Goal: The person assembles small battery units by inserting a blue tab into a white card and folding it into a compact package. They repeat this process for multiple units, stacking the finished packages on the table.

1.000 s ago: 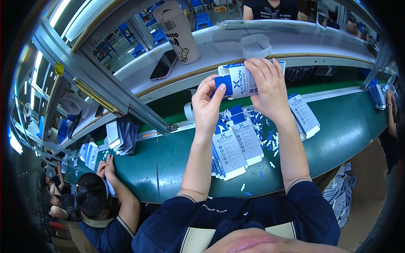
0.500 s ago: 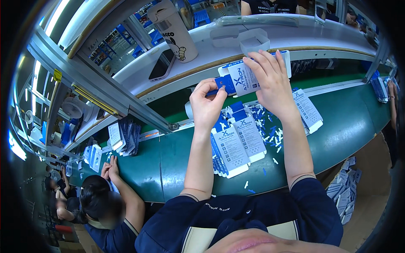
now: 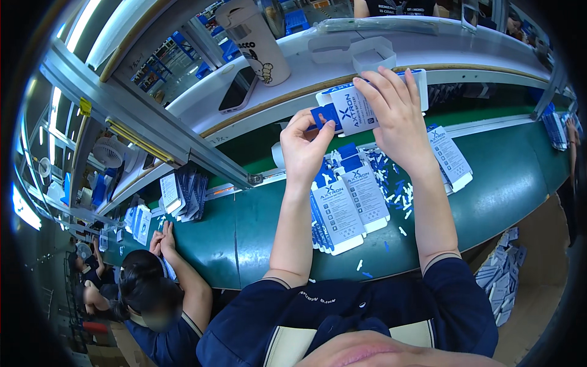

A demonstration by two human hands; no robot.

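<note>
In front of me, raised above the bench, I hold a flat white, grey and blue cardboard battery carton (image 3: 353, 115). At its left end, my left hand (image 3: 302, 147) pinches the blue end flap (image 3: 325, 115), the thumb on the near face and the fingers mostly behind. My right hand (image 3: 400, 125) grips the carton's right part, its long fingers lying over the printed face; the thumb is hidden. Below lie flat cartons like it: a fanned stack (image 3: 337, 217), another pile (image 3: 367, 196) touching it, and more cartons (image 3: 449, 156) beyond my right forearm.
Small white and blue cardboard scraps (image 3: 403, 199) litter the green bench (image 3: 257, 229). A shelf ahead bears a tumbler (image 3: 267, 58), a phone (image 3: 238, 92) and a clear plastic tray (image 3: 374, 56). Cartons (image 3: 502, 278) fill part of a large box at lower right. A co-worker's hands (image 3: 162, 238) are at left.
The view has shifted slightly, so the surroundings sit a little lower and further right. My left thumb has moved slightly along the blue flap. Both hands keep hold of the carton.
</note>
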